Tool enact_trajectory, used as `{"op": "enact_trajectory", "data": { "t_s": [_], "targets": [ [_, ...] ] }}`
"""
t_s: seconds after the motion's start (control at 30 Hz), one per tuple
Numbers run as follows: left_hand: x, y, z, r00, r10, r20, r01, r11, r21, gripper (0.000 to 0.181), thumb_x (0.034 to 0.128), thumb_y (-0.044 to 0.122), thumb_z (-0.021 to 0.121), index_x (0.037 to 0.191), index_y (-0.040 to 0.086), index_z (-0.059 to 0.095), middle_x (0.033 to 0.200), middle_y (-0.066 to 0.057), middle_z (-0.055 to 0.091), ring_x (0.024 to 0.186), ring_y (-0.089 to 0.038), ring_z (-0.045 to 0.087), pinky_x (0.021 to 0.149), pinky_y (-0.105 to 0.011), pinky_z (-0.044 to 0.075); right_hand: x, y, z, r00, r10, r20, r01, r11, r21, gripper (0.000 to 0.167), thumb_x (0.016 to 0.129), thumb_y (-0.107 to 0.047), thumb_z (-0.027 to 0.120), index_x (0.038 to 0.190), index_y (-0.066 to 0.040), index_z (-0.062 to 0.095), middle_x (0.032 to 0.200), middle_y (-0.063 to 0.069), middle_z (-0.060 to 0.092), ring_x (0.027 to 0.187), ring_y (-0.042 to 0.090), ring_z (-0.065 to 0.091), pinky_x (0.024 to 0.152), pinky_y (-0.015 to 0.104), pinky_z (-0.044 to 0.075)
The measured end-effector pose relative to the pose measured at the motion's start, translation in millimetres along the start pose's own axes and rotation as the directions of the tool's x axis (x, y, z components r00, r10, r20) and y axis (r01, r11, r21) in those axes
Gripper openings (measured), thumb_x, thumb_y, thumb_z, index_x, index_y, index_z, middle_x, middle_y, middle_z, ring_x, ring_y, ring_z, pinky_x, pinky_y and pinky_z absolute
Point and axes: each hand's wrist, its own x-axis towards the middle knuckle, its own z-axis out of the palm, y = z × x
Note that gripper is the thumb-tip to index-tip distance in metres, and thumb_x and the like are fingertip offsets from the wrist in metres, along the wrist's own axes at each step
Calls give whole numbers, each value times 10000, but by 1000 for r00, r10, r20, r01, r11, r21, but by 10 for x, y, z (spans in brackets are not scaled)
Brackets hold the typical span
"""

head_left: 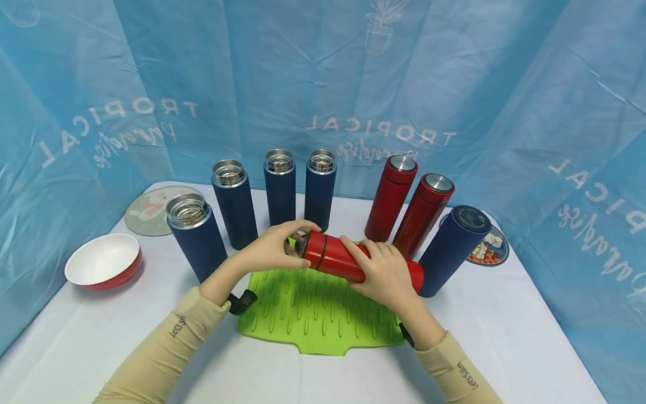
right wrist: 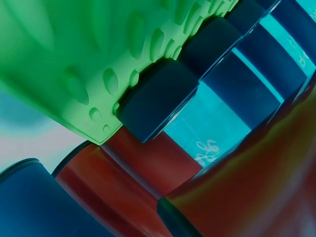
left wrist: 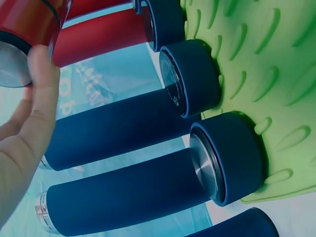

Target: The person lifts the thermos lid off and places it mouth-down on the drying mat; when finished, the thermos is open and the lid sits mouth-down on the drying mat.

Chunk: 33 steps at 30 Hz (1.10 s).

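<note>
Red flask (head_left: 337,257) above the mat (head_left: 323,331): my left hand (head_left: 275,247) pinches its lid (head_left: 316,249), right hand (head_left: 386,275) grips it, seemingly for steadiness.

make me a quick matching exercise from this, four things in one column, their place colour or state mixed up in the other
Column one
1. Mat
2. Sideways red bottle
3. Bowl
4. Dark-topped blue bottle

Column two
A. White inside, red outside
B. Upright, rightmost of the bottles
C. Bright green with raised bumps
D. Held by the left-hand fingers and right-hand fingers

Right pairs: 1-C, 2-D, 3-A, 4-B
</note>
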Motion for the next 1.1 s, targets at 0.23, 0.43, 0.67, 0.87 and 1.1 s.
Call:
{"op": "enact_trajectory", "data": {
  "t_s": [0.23,0.43,0.67,0.87,1.1],
  "targets": [
    [26,35,32,987,-154,-52,156,987,39,759,812,243,679,1422,242,227,1180,-127,560,817,-205,622,679,-362,514,-21,-4,22,1000,-10,-30,10,1000,-4,880,589,-377,810,1369,-242,427,1028,92,610,843,273,618,778,421,491],
    [53,67,64,961,-273,-33,272,962,-35,649,894,372,565,1407,185,216,809,-113,625,572,-277,592,611,-400,502,-35,-13,35,999,-21,-50,20,1000,-4,897,581,-372,814,1376,-239,421,1037,93,611,852,273,619,778,420,489],
    [86,81,96,917,-397,30,397,908,-136,545,947,526,352,1290,103,357,592,-102,550,462,-200,542,468,-311,456,-42,-33,38,993,-56,-99,54,998,-28,875,581,-370,811,1363,-232,444,1013,96,609,833,274,613,754,415,489],
    [56,63,71,932,-340,122,360,906,-224,708,930,614,245,1382,74,318,1069,-226,577,755,-299,638,624,-379,541,-35,-30,32,992,-53,-114,49,998,-42,884,564,-381,817,1356,-228,453,1011,105,615,824,285,618,751,421,490],
    [18,27,20,999,21,39,-12,977,-215,855,763,126,752,1445,220,245,1461,-61,241,1271,-320,367,908,-437,458,-27,34,34,992,-18,-125,13,999,-45,840,583,-374,801,1339,-223,468,1001,112,617,812,288,620,720,421,493]
  ]
}}
